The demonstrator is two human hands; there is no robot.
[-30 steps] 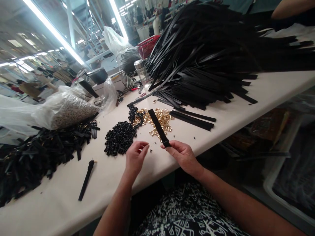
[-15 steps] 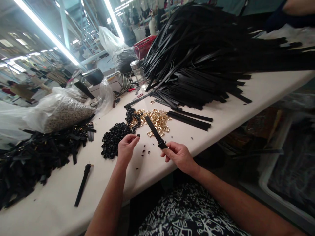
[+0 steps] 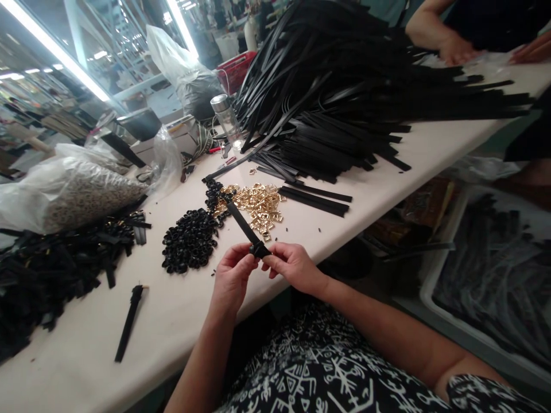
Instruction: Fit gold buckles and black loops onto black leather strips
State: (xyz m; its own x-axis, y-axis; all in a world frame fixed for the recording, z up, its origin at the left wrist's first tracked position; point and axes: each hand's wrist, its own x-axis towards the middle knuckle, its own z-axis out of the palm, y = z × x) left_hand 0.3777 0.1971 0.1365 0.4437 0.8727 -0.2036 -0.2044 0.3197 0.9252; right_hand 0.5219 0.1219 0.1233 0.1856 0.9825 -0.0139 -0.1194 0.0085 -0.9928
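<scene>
A short black strap with a loop near its lower end is held over the table's front edge. My right hand pinches that lower end between thumb and fingers. From the other side my left hand is closed at the loop, fingertips touching the strap; any small piece inside them is hidden. Just beyond my hands lie a heap of black loops and a heap of gold-coloured buckles. Another finished-looking strap with a gold tip rests on the table to the left.
Long black strips cover the table's far side, two cut strips nearer. Black straps and a plastic bag of metal parts lie left. A glass bottle stands behind. A co-worker's hands are at far right; a bin stands below.
My left hand, which held a small black piece apart from the strap, has moved right to the strap's loop. My two hands now meet there. The view has shifted, showing more of the co-worker.
</scene>
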